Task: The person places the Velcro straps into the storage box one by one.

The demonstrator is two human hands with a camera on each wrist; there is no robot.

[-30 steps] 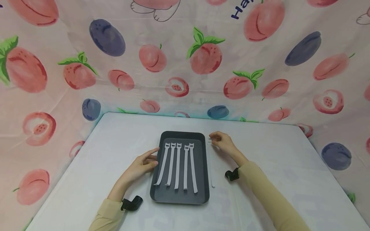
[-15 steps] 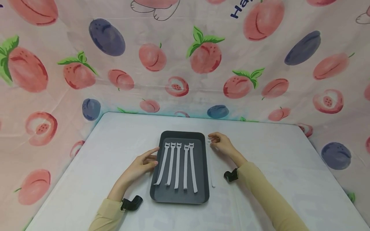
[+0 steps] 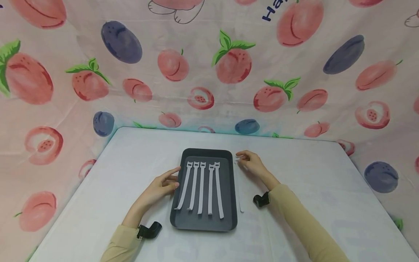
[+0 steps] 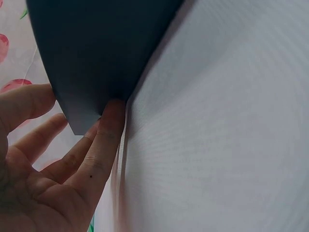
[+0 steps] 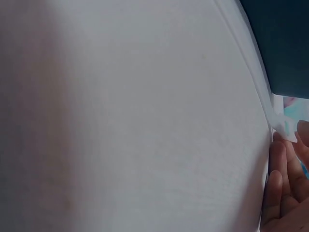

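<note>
A dark grey tray [image 3: 203, 225] lies on the table with several white hook-and-loop cable ties [image 3: 200, 189] side by side in it, slotted heads toward the far end. My left hand [image 3: 162, 186] rests its fingertips against the tray's left side; the left wrist view has the fingers [image 4: 91, 159] nearly straight along the tray wall. Close to the tray's right side lies another white cable tie [image 3: 240, 198], its tail toward me. My right hand [image 3: 254, 163] pinches this tie's slotted head [image 5: 286, 129] between thumb and fingers, seen at the edge of the right wrist view.
The white tabletop [image 3: 294, 160] runs back to a hanging cloth [image 3: 209, 72] printed with peaches and plums. Black wrist cameras [image 3: 150, 230] sit at both cuffs. The tray wall [image 5: 280, 43] stands right beside the loose tie.
My right hand has shifted slightly at the loose tie's head, its wrist moving a little left. The left hand, the tray and the ties in it keep their places.
</note>
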